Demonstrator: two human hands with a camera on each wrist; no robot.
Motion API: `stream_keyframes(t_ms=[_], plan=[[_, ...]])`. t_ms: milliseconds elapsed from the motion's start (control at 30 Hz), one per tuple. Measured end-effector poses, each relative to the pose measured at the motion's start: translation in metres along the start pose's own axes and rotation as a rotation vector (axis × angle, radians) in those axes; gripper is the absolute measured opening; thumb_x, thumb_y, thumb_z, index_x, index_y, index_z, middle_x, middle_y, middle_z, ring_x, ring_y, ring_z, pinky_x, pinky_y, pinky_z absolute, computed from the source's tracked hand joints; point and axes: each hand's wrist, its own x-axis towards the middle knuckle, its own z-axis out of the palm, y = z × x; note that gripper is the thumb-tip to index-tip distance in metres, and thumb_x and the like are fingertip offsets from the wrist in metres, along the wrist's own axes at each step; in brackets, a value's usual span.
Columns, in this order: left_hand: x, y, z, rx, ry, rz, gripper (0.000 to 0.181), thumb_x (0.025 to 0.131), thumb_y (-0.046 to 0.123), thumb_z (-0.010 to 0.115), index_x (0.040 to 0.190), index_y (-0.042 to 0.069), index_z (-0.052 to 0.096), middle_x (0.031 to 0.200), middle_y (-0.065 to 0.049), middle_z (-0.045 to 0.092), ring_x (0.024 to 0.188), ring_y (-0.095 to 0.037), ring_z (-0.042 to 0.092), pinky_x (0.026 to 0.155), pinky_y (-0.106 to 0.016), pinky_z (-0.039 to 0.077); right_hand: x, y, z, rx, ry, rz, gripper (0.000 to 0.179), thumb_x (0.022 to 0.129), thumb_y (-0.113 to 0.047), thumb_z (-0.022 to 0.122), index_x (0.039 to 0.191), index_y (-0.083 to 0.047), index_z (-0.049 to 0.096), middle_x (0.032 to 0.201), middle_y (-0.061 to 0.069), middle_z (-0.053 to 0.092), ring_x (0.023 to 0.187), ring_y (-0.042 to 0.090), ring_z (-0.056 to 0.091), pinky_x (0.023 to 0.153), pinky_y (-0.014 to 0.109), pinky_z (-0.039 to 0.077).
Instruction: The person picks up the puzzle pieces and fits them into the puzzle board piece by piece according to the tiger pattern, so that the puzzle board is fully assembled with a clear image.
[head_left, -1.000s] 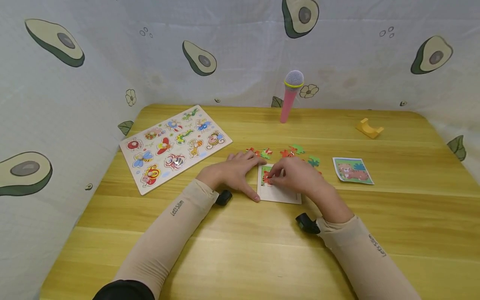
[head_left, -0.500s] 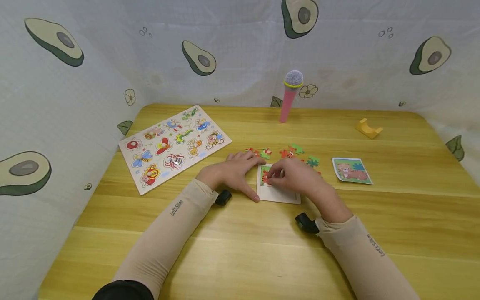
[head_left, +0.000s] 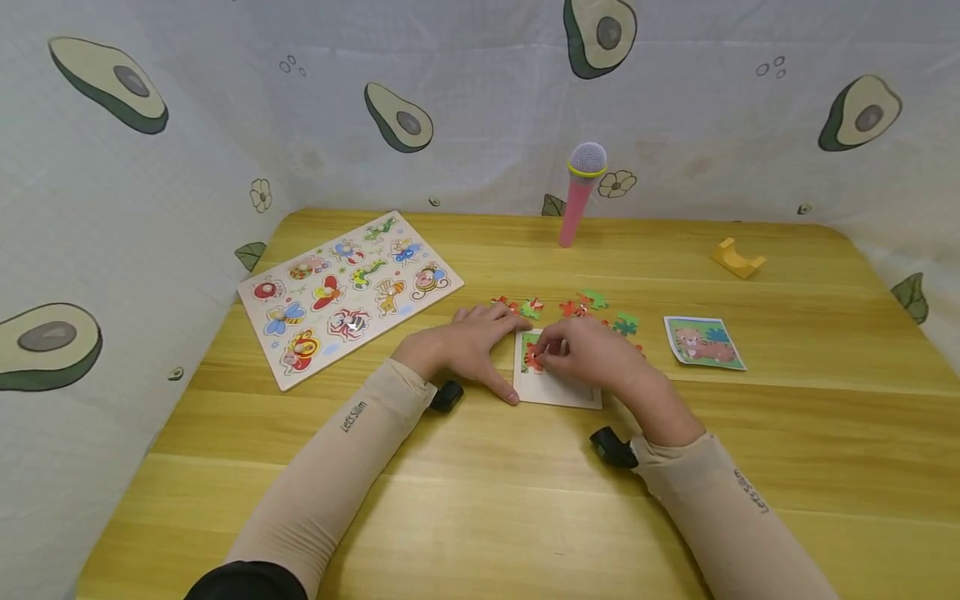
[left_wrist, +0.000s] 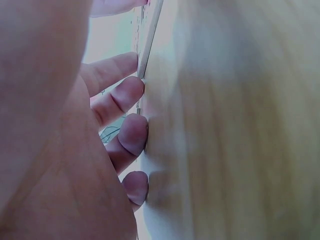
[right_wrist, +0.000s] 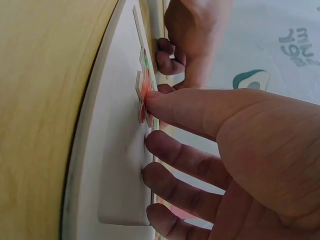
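A white puzzle tray (head_left: 551,392) lies on the table between the hands, with red and green jigsaw pieces fitted at its upper left. The left hand (head_left: 467,343) rests spread beside it, thumb at the lower left corner and fingertips on the table, index near the top edge. Over the tray, the right hand (head_left: 592,350) pinches a red jigsaw piece (right_wrist: 143,97) between thumb and index finger, low against the pieces in the tray. Its other fingertips hover close over the tray's recess in the right wrist view. Part of the tray is hidden under this hand.
Several loose jigsaw pieces (head_left: 576,307) lie just beyond the tray. A picture card (head_left: 705,342) is to the right, a yellow curved block (head_left: 738,257) behind it. A pink microphone (head_left: 576,208) stands at the back; an insect puzzle board (head_left: 352,296) lies left.
Almost nothing moves. Both hands keep their places, the right still at the red piece in the tray; the head view shifts very slightly.
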Motion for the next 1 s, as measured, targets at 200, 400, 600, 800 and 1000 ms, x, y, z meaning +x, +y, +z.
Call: stream_keyframes(t_ms=[200, 400, 600, 800, 1000], plan=[[0.0, 0.001, 0.0, 0.003, 0.003, 0.003, 0.109, 0.069, 0.075, 0.077, 0.156, 0.026, 0.034, 0.142, 0.003, 0.038, 0.129, -0.022, 0.034, 0.108, -0.051, 0.023, -0.002, 0.002, -0.003, 0.039, -0.02, -0.008, 0.009, 0.094, -0.016, 0.071, 0.1, -0.011, 0.077, 0.086, -0.003, 0.067, 0.078, 0.016, 0.06, 0.073, 0.038, 0.05], [0.0, 0.002, 0.0, -0.007, 0.006, 0.005, 0.108, 0.068, 0.074, 0.078, 0.155, 0.026, 0.035, 0.139, 0.003, 0.038, 0.127, -0.023, 0.034, 0.108, -0.05, 0.023, -0.011, 0.009, -0.019, 0.08, -0.027, 0.023, 0.02, 0.092, -0.02, 0.074, 0.109, -0.008, 0.074, 0.091, 0.002, 0.064, 0.079, 0.02, 0.058, 0.07, 0.036, 0.048], [0.001, 0.001, 0.001, -0.002, 0.007, -0.002, 0.109, 0.067, 0.074, 0.078, 0.155, 0.028, 0.035, 0.139, 0.004, 0.038, 0.127, -0.022, 0.034, 0.108, -0.049, 0.023, -0.021, 0.018, -0.038, 0.085, -0.023, 0.06, 0.032, 0.09, -0.022, 0.078, 0.116, -0.005, 0.071, 0.099, 0.006, 0.065, 0.086, 0.024, 0.058, 0.074, 0.038, 0.049], [0.0, 0.001, 0.001, -0.001, 0.015, 0.007, 0.108, 0.068, 0.072, 0.08, 0.155, 0.027, 0.035, 0.138, 0.003, 0.039, 0.126, -0.022, 0.034, 0.106, -0.047, 0.024, -0.034, 0.032, -0.053, 0.132, -0.008, 0.098, 0.046, 0.084, -0.018, 0.084, 0.124, -0.002, 0.068, 0.108, 0.012, 0.065, 0.095, 0.029, 0.06, 0.073, 0.037, 0.051], [0.0, 0.001, 0.001, -0.016, 0.017, 0.011, 0.107, 0.068, 0.071, 0.081, 0.154, 0.027, 0.036, 0.14, 0.003, 0.038, 0.129, -0.023, 0.033, 0.109, -0.049, 0.022, -0.048, 0.048, -0.063, 0.151, -0.002, 0.1, 0.056, 0.078, -0.02, 0.089, 0.128, -0.004, 0.067, 0.113, 0.014, 0.063, 0.101, 0.033, 0.06, 0.079, 0.041, 0.051]])
